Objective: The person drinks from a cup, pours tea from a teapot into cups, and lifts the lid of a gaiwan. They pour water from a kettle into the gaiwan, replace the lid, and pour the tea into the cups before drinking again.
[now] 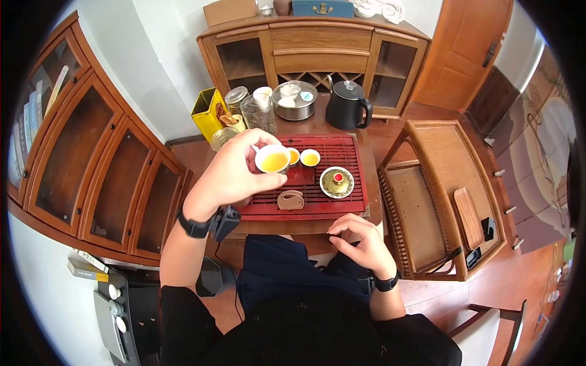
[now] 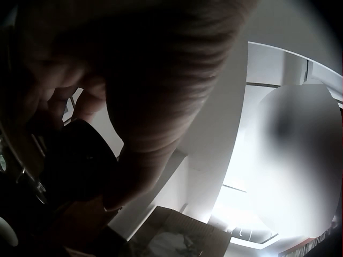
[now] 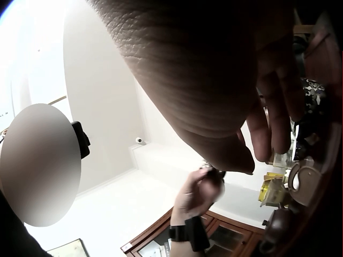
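A small white cup (image 1: 273, 160) filled with amber tea is held in the air above the left end of a red slatted tea tray (image 1: 351, 174). It is pinched at its rim by the left hand (image 1: 235, 171), whose thumb and fingers are curled around it, the thumb on the near side. In the left wrist view the cup (image 2: 80, 160) appears only as a dark round shape under the curled fingers (image 2: 128, 176).

Two more small cups of tea (image 1: 310, 157) are seen side by side on the tray just behind the held cup. A lidded bowl with a red knob (image 1: 337, 182) stands on the tray to their right, and a small brown clay figure (image 1: 290, 199) lies at the tray's near edge.

The right hand (image 1: 361, 239) is rested on the near edge of the low wooden table (image 1: 375, 210), its fingers loosely bent and holding nothing.

Behind the tray, a black kettle (image 1: 348, 105), a steel basin with cups in it (image 1: 295, 100), a glass jar (image 1: 259, 113) and a yellow tin (image 1: 208, 112) are set on the table. A wooden cabinet (image 1: 317, 46) stands at the wall, and a wicker chair (image 1: 439, 195) is placed at the right.
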Demonstrator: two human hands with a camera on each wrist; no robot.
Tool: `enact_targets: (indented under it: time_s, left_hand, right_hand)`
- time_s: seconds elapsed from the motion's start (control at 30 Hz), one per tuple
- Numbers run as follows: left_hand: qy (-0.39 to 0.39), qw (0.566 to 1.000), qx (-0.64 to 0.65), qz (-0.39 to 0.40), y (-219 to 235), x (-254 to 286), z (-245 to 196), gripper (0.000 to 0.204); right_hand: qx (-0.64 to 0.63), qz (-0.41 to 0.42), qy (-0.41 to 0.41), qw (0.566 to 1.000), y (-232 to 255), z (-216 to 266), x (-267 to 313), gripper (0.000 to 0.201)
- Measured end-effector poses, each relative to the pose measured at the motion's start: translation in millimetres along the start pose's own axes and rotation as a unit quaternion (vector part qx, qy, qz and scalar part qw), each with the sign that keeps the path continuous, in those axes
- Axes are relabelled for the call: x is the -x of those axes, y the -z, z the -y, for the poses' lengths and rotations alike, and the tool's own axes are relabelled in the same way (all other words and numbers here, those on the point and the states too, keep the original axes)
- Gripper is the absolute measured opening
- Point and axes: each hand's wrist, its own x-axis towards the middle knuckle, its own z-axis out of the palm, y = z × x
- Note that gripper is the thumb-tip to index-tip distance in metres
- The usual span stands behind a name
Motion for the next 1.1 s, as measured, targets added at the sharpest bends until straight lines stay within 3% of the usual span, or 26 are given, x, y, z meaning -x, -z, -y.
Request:
enact_targets:
  time_s: [0.1,0.4,0.57,0.63,0.67,0.77,1.03,1.1]
  left_hand:
    - [0.048,0.994,0.094,0.031,-13.8,22.6,-53.0,0.047]
    - [-0.179,0.971,-0.063,0.143,-29.8,58.3,-120.4,0.062]
    - [-0.174,0.972,-0.021,0.156,-46.3,75.3,-128.4,0.055]
    - [-0.334,0.94,0.054,0.041,-67.9,75.6,-106.6,0.041]
    - [-0.436,0.895,0.053,0.08,-64.8,60.3,-90.7,0.046]
    - [-0.384,0.919,0.058,0.069,-68.1,72.9,-103.4,0.046]
    - [-0.409,0.911,0.039,0.039,-60.4,69.9,-108.1,0.047]
    - [-0.205,0.964,-0.047,0.163,-35.7,72.6,-134.1,0.058]
  right_hand:
    - [-0.004,0.004,-0.004,1.0,-2.0,-2.1,0.4,0.013]
    - [-0.024,0.018,-0.045,0.999,-2.9,-1.0,2.0,0.014]
    - [0.011,0.018,-0.028,0.999,-3.4,4.6,0.3,0.015]
    - [0.015,0.02,-0.024,0.999,-3.2,2.7,0.5,0.015]
    - [0.004,0.025,-0.032,0.999,-2.8,2.3,0.5,0.015]
    - [0.0,0.029,-0.043,0.999,-3.0,3.9,-0.2,0.014]
    - [-0.007,0.035,-0.033,0.999,-3.7,-0.7,-0.9,0.013]
    - [-0.001,0.031,-0.041,0.999,-4.7,0.7,-0.2,0.013]
